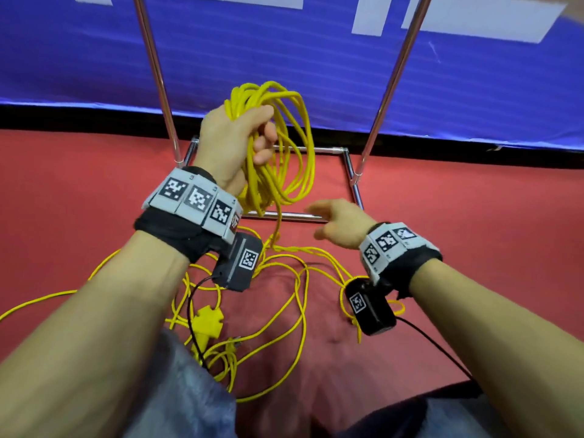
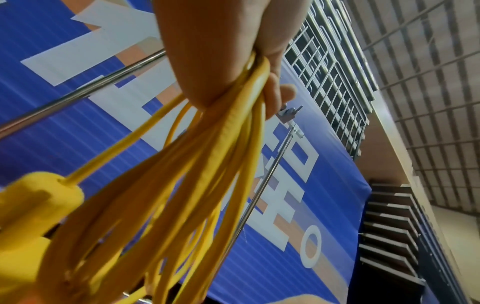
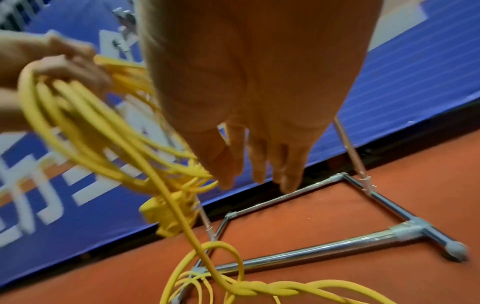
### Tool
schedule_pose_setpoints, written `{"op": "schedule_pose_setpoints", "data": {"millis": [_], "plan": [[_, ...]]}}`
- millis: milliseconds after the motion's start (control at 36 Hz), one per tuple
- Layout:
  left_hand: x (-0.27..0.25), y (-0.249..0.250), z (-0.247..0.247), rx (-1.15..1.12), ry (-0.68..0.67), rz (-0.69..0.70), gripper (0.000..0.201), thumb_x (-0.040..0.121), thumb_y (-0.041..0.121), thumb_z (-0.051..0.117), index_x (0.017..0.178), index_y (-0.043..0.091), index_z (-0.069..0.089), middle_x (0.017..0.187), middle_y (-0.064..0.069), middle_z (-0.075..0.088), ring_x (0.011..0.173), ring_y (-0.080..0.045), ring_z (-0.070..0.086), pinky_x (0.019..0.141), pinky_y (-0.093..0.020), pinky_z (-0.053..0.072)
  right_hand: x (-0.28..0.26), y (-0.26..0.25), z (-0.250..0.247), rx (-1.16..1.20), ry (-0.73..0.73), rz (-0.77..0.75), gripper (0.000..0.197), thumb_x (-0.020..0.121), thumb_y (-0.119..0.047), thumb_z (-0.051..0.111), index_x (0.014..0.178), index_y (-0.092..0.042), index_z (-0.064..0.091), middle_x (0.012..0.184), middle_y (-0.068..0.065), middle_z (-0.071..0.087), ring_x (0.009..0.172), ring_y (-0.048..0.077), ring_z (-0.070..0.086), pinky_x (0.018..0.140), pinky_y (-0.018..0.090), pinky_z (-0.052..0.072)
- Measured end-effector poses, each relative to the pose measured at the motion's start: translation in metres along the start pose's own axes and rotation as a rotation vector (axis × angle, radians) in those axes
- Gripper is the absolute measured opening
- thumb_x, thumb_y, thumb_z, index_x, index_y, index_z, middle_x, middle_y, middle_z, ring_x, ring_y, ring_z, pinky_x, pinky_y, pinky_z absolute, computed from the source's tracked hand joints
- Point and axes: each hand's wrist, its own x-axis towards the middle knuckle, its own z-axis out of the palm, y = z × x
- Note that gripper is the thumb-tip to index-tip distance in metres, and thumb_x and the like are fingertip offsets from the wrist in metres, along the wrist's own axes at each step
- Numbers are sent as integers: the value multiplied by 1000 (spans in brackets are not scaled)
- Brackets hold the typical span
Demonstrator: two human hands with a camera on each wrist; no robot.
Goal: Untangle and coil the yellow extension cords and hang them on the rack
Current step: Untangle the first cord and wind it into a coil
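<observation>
Several loops sit bunched in left hand [image 1: 235, 143] grip — right hand [image 1: 339, 221] slack, empty; should feed floor cord [image 1: 297, 289] evenly — matching loop size.

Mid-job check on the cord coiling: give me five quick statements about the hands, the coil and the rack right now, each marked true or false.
1. The left hand holds a coil of yellow cord in its grip. True.
2. The right hand grips a plug. False: its fingers are extended and hold nothing.
3. The coil already hangs on the rack. False: it is held in the air in front of the rack's uprights.
4. Loose yellow cord lies tangled on the red floor. True.
5. No strand links the coil with the floor tangle. False: one strand runs down from the coil to it.
</observation>
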Motion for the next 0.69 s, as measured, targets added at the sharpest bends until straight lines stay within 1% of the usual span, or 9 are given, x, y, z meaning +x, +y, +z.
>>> {"op": "schedule_pose_setpoints", "data": {"millis": [83, 139, 167, 250, 361, 417, 500, 611, 694], "plan": [[-1, 3, 2, -81, -32, -4, 18, 95, 2, 51, 77, 6, 52, 52, -4, 53, 41, -10, 37, 36, -19, 28, -1, -14, 15, 79, -177, -124, 42, 80, -20, 74, 121, -22, 64, 123, -1, 64, 118, 12, 55, 108, 34, 39], [-1, 5, 2, -155, -31, -3, 18, 95, 3, 51, 78, 6, 50, 53, -4, 53, 41, -9, 37, 36, -18, 28, -7, -21, 21, 187, -228, -164, 9, 86, -25, 71, 94, -25, 69, 97, -1, 67, 94, 10, 58, 100, 37, 46], [0, 6, 1, -192, -27, -3, 19, 95, 3, 52, 77, 6, 50, 54, -4, 53, 42, -9, 37, 36, -18, 29, -10, -23, 22, 225, -233, -179, 6, 88, -24, 68, 83, -26, 67, 88, -2, 66, 86, 9, 57, 94, 37, 47], [3, 7, 0, -253, 7, -1, 21, 96, 3, 51, 75, 7, 50, 53, -4, 52, 41, -9, 38, 36, -18, 29, -16, -24, 25, 436, -269, -183, 26, 94, -7, 56, 71, -18, 59, 74, -3, 63, 80, 13, 56, 84, 28, 44], [7, 5, -2, -253, 49, 15, 22, 95, 2, 52, 74, 7, 52, 53, -4, 52, 41, -10, 38, 36, -19, 29, -24, -34, 25, 801, -320, -128, 18, 89, 9, 46, 84, -7, 50, 70, 18, 60, 67, 28, 59, 82, 36, 48], [8, 3, -3, -241, 83, 14, 23, 95, 1, 52, 73, 7, 52, 53, -5, 51, 41, -10, 38, 36, -19, 29, -27, -39, 25, 873, -345, -138, 12, 93, 2, 47, 87, -7, 52, 65, 12, 51, 57, 25, 54, 76, 38, 46], [10, 2, -8, -184, 142, 37, 25, 94, 0, 53, 71, 9, 51, 51, -3, 50, 39, -10, 38, 36, -19, 30, -29, -42, 20, 904, -410, -118, 29, 98, -17, 47, 72, -8, 55, 62, 7, 40, 53, 21, 44, 65, 34, 47], [13, 2, -19, -75, 194, 70, 27, 95, 2, 53, 69, 10, 52, 49, -1, 52, 38, -11, 41, 39, -21, 36, -22, -32, 1, 999, -352, -80, 36, 97, -31, 45, 67, -12, 47, 61, 5, 47, 58, 20, 47, 68, 34, 48], [16, 5, -30, -145, 188, 34, 26, 97, 6, 53, 71, 10, 51, 50, -1, 51, 38, -12, 43, 41, -21, 39, -16, -21, -17, 1079, -270, -29, 43, 91, -48, 46, 64, -14, 48, 53, 4, 31, 47, 19, 31, 61, 33, 44]]}}
